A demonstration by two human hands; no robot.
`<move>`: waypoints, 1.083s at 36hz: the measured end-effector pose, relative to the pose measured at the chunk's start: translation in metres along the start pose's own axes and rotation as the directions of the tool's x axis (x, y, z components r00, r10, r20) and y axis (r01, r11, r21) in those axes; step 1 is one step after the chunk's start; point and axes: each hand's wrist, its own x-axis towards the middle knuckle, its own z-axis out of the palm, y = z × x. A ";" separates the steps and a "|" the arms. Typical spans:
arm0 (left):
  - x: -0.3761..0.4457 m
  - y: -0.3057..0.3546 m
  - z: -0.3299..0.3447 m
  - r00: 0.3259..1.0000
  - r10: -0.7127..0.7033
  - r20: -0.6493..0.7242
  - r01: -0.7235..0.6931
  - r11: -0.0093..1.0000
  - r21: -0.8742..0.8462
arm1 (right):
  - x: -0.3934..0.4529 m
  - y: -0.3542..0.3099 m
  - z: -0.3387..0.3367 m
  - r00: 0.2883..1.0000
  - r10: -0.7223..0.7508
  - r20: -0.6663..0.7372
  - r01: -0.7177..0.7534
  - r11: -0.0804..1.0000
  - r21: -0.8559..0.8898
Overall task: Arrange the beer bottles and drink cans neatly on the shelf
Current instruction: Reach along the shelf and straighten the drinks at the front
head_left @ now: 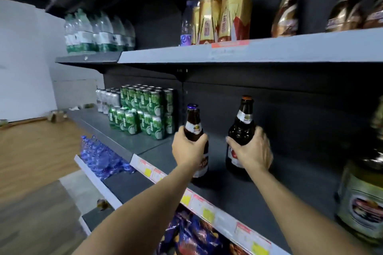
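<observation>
Two brown beer bottles stand upright on the grey middle shelf [290, 188]. My left hand [187, 148] grips the left bottle [193, 122], which has a blue cap. My right hand [251, 150] grips the right bottle [243, 122], which has a brown cap and a silver neck label. Both bottle bases are close to or on the shelf surface; I cannot tell which. To the left, green drink cans [145, 109] are stacked two high, with silver cans [106, 99] beside them.
A larger green-labelled bottle [362, 198] stands at the right end of the same shelf. The upper shelf [228, 51] holds gold and brown bottles and water bottles. Below are blue water bottle packs [99, 157] and snack bags [192, 232]. Yellow price tags line the shelf edge.
</observation>
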 end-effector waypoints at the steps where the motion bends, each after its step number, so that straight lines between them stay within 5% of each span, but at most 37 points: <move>1: 0.013 -0.005 0.004 1.000 -0.005 -0.002 0.005 1.000 0.002 | 0.005 -0.002 0.009 1.000 0.018 -0.003 -0.018 1.000 -0.007; 20: 0.228 -0.084 0.048 0.917 0.013 0.398 0.022 0.996 -0.083 | 0.051 -0.031 0.143 0.934 0.212 -0.289 -0.259 0.957 -0.133; 32: 0.266 -0.112 0.092 0.792 -0.026 0.610 0.137 0.981 -0.136 | 0.053 -0.027 0.174 0.877 0.271 -0.397 -0.386 0.889 -0.247; 39: 0.271 -0.119 0.104 0.779 -0.033 0.626 0.134 0.984 -0.115 | 0.057 -0.025 0.185 0.860 0.258 -0.440 -0.394 0.884 -0.251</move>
